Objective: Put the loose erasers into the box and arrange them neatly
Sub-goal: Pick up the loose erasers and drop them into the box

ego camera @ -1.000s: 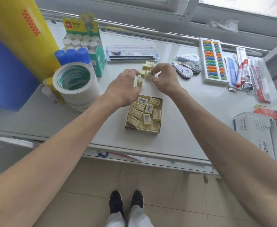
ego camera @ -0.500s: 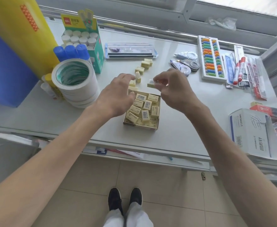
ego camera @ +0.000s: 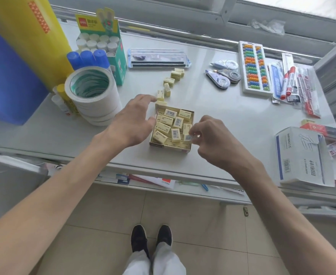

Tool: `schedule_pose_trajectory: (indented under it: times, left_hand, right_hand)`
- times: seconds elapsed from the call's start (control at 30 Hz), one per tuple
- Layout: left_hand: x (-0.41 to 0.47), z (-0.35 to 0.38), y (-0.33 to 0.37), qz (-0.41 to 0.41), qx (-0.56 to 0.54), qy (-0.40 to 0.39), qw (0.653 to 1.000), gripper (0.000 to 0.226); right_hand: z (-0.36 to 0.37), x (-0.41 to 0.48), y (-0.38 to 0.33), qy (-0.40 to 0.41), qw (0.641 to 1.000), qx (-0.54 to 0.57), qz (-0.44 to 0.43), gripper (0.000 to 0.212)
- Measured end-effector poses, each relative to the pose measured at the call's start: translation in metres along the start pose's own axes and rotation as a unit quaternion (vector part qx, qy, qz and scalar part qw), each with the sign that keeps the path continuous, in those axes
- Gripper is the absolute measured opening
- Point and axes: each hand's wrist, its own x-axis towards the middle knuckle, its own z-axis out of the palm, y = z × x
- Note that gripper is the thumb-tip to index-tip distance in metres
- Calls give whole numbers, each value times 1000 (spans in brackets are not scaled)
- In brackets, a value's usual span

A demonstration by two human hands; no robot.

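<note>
Right hand (ego camera: 212,139) pinches one eraser (ego camera: 188,137) over the lower-right corner of the box (ego camera: 171,148), centre frame. Left hand (ego camera: 131,120) hovers, fingers spread, at the box's left edge, fingertips just beside the loose erasers (ego camera: 172,79) trailing toward upper centre.

The left wall of the box (ego camera: 171,148) is covered by the left hand (ego camera: 131,121), and whether its fingers (ego camera: 150,98) touch the loose erasers (ego camera: 160,95) just beyond cannot be told. Most of one eraser (ego camera: 188,137) is hidden by the pinching fingers (ego camera: 198,133) of the right hand (ego camera: 214,141); only a barcoded face is seen. The box's lower layer is concealed by the erasers on top. Label print is too small to be read. The blue-capped glue sticks (ego camera: 87,56) are partly hidden behind the tape rolls (ego camera: 95,108). The yellow roll (ego camera: 24,36) is cut off by the top edge, the blue sheet (ego camera: 4,76) by the left.
</note>
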Motion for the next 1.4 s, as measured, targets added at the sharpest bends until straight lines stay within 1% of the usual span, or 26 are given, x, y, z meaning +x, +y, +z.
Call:
schedule_pose_trajectory:
  times: [0.27, 0.43, 0.53, 0.63, 0.7, 0.87, 0.97, 1.03, 1.17, 1.2, 1.3, 1.4]
  left_hand:
    - [-4, 9, -1, 0, -12, -10, 1000, 51]
    - [-1, 6, -1, -6, -7, -1, 1000, 50]
    - [1, 4, 0, -5, -8, 1, 1000, 50]
    - [5, 4, 0, -8, -10, 2, 1000, 50]
    - [9, 4, -1, -12, -7, 3, 1000, 50]
    - [29, -1, -4, -26, 3, -7, 1000, 52]
    - [43, -7, -2, -33, 4, 5, 999, 52]
    - [50, -8, 0, -32, 18, 6, 999, 53]
    - [59, -9, 3, -18, 34, 6, 999, 54]
    - [60, -10, 3, -17, 34, 7, 999, 54]
    - [62, -11, 2, -20, 33, 8, 999, 55]
    - [61, -11, -1, -26, 27, 2, 999, 56]
  right_hand:
    - [13, 2, -7, -6, 1000, 20, 15, 29]
    - [16, 3, -5, -16, 1000, 23, 4, 21]
    - [13, 1, -4, -18, 999, 27, 6, 21]
    - [9, 2, -6, -29, 999, 9, -10, 20]
    - [4, 8, -6, -14, 1000, 20, -9, 19]
    - [-8, 50, -4, 78, 994, 72, 7, 17]
    - [-6, 89, 1, 104, 990, 90, 28, 21]
    - [-1, 110, 1, 100, 988, 110, 45, 27]
    - [12, 137, -7, 77, 988, 124, 40, 45]
    - [16, 142, -8, 78, 988, 126, 45, 45]
    - [20, 153, -7, 93, 984, 139, 67, 29]
    - [15, 154, -3, 100, 980, 149, 80, 26]
